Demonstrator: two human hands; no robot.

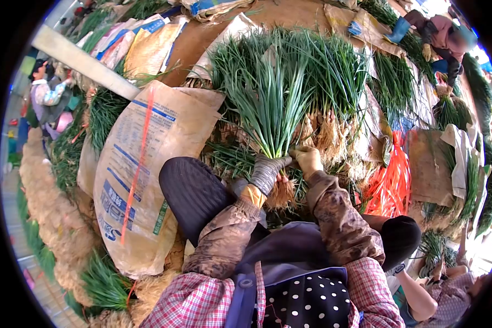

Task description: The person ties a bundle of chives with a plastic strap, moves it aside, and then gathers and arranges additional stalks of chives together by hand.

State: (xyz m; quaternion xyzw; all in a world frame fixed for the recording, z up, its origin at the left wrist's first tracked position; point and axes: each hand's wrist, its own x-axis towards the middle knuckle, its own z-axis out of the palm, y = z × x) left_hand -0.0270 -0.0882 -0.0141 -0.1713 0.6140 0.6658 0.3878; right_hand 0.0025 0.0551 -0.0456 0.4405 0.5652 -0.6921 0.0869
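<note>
My left hand, in a dark grey glove, is wrapped round a bunch of green onions. Their leaves fan away from me, and the pale roots hang below the fist. Close against the bunch's right side is my right hand, in a tan glove, its fingers closed. What they pinch, if anything, is hidden. Just beyond both hands lies a broad heap of green onions, roots toward me. More loose green onions lie beside my left hand.
A large printed sack lies to my left, and red plastic strips to my right. A pale beam stands at upper left. Co-workers sit at far left, upper right and lower right.
</note>
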